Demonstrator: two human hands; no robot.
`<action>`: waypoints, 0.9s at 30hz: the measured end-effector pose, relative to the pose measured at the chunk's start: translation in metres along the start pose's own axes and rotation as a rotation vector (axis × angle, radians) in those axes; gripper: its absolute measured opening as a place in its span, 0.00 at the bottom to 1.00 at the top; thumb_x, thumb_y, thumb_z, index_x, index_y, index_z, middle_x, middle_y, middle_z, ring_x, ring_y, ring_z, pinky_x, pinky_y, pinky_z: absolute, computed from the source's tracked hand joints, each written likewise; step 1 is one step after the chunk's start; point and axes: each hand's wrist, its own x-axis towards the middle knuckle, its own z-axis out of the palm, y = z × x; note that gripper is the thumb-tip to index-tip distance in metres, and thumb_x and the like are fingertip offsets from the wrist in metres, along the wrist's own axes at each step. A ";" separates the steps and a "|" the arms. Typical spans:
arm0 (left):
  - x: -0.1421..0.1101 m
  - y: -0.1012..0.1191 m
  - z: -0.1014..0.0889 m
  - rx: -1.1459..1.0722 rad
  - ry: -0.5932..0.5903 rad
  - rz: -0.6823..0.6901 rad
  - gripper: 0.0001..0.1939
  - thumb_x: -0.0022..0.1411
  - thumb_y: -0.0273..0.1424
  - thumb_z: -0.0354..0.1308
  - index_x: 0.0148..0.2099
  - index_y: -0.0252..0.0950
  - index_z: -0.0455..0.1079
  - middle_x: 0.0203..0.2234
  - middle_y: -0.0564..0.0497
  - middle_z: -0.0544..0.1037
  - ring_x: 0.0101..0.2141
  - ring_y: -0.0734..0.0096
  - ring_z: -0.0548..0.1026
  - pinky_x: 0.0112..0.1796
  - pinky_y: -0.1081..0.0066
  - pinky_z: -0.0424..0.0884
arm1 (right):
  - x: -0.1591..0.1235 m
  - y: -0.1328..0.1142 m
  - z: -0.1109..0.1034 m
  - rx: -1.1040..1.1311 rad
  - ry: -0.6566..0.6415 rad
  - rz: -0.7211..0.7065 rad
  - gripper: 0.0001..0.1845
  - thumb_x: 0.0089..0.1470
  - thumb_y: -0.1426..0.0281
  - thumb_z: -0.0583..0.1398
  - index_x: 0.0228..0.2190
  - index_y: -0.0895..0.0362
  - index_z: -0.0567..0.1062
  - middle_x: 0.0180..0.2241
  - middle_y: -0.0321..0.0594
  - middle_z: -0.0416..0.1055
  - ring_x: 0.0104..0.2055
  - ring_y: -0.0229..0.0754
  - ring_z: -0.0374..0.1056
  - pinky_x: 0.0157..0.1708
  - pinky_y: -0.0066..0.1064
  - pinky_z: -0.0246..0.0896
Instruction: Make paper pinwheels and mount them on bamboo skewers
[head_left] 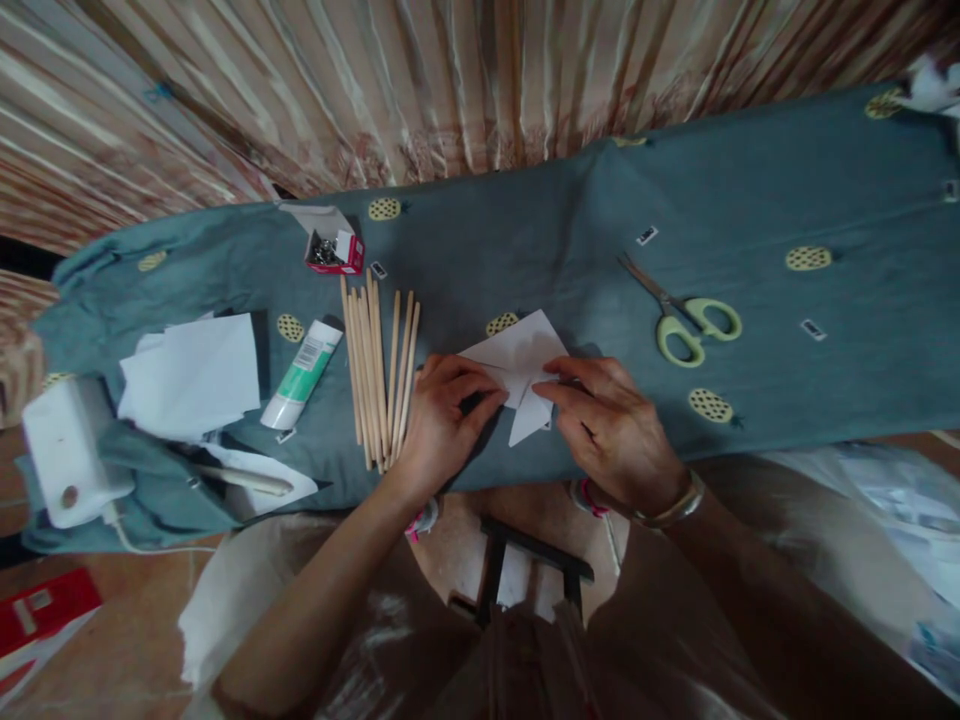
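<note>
From where I stand, the person's left hand seems to pinch the near-left edge of the folded white paper between thumb and fingers, while the fingertips of the right hand rest on its right side, by a narrow pointed flap; I cannot tell whether that right thumb closes from beneath. The paper sits between the two hands, above the near edge of the teal cloth printed with yellow pineapples. To work this fold well, I'd keep the left pinch firm so the layers don't slip, line up the flap's edge before pressing, then run a fingertip outward from the fold's middle. Soft cloth likely gives under a crease, so pinching it sharp may serve better. The green-handled metal scissors lie well apart, safely off to the right.
</note>
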 end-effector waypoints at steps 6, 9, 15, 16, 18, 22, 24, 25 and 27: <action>0.002 0.001 0.001 0.023 -0.004 -0.021 0.05 0.62 0.31 0.62 0.33 0.36 0.75 0.33 0.49 0.77 0.39 0.63 0.72 0.44 0.59 0.68 | 0.001 -0.001 -0.001 -0.020 -0.006 -0.023 0.17 0.58 0.77 0.54 0.42 0.55 0.80 0.47 0.47 0.74 0.48 0.51 0.68 0.51 0.46 0.67; 0.002 0.001 0.001 0.029 -0.009 -0.022 0.06 0.61 0.31 0.62 0.32 0.37 0.75 0.33 0.49 0.77 0.39 0.63 0.72 0.44 0.59 0.68 | 0.000 -0.001 -0.002 -0.012 -0.009 -0.014 0.18 0.58 0.78 0.54 0.42 0.54 0.80 0.47 0.46 0.74 0.48 0.50 0.68 0.51 0.46 0.67; 0.003 0.002 0.001 0.032 -0.006 -0.022 0.06 0.61 0.31 0.63 0.31 0.37 0.74 0.32 0.50 0.76 0.39 0.63 0.72 0.43 0.60 0.68 | 0.000 -0.001 -0.002 -0.013 -0.004 -0.012 0.18 0.58 0.78 0.54 0.43 0.54 0.80 0.48 0.45 0.74 0.49 0.51 0.68 0.52 0.48 0.67; 0.003 0.002 0.001 0.033 -0.011 -0.020 0.06 0.60 0.30 0.63 0.31 0.37 0.74 0.32 0.50 0.76 0.38 0.63 0.72 0.43 0.60 0.68 | 0.000 -0.001 -0.002 -0.014 -0.003 -0.012 0.18 0.58 0.78 0.54 0.43 0.53 0.80 0.48 0.45 0.74 0.49 0.50 0.68 0.53 0.48 0.67; 0.003 0.002 0.000 0.035 -0.019 -0.017 0.05 0.60 0.30 0.63 0.31 0.37 0.74 0.32 0.50 0.76 0.38 0.64 0.72 0.43 0.60 0.67 | 0.000 -0.001 -0.002 -0.014 -0.001 -0.016 0.17 0.58 0.78 0.54 0.42 0.54 0.80 0.47 0.46 0.74 0.49 0.50 0.68 0.52 0.47 0.67; 0.004 0.001 0.001 0.031 -0.018 -0.004 0.05 0.60 0.29 0.63 0.31 0.36 0.73 0.32 0.50 0.76 0.38 0.64 0.71 0.42 0.60 0.67 | 0.000 -0.001 -0.001 -0.014 0.009 -0.015 0.17 0.58 0.78 0.54 0.42 0.56 0.80 0.47 0.47 0.74 0.49 0.51 0.68 0.52 0.47 0.68; 0.004 0.000 0.001 0.035 -0.014 -0.002 0.05 0.60 0.29 0.63 0.31 0.36 0.73 0.32 0.50 0.76 0.37 0.64 0.71 0.42 0.60 0.67 | -0.001 -0.002 0.000 -0.012 0.009 -0.007 0.17 0.58 0.78 0.54 0.42 0.55 0.80 0.48 0.46 0.74 0.49 0.51 0.68 0.52 0.47 0.67; 0.004 0.000 0.001 0.038 -0.012 -0.003 0.05 0.60 0.29 0.63 0.30 0.36 0.73 0.32 0.50 0.76 0.37 0.64 0.71 0.42 0.60 0.67 | -0.001 -0.002 0.000 -0.010 0.008 -0.006 0.17 0.58 0.78 0.54 0.42 0.55 0.80 0.48 0.46 0.74 0.49 0.51 0.68 0.53 0.47 0.67; 0.004 0.000 0.002 0.044 -0.011 -0.006 0.06 0.60 0.29 0.63 0.30 0.37 0.73 0.32 0.50 0.76 0.37 0.64 0.71 0.42 0.61 0.67 | 0.000 -0.002 -0.001 -0.007 0.006 -0.011 0.17 0.58 0.78 0.54 0.42 0.55 0.80 0.48 0.47 0.74 0.49 0.51 0.68 0.53 0.47 0.67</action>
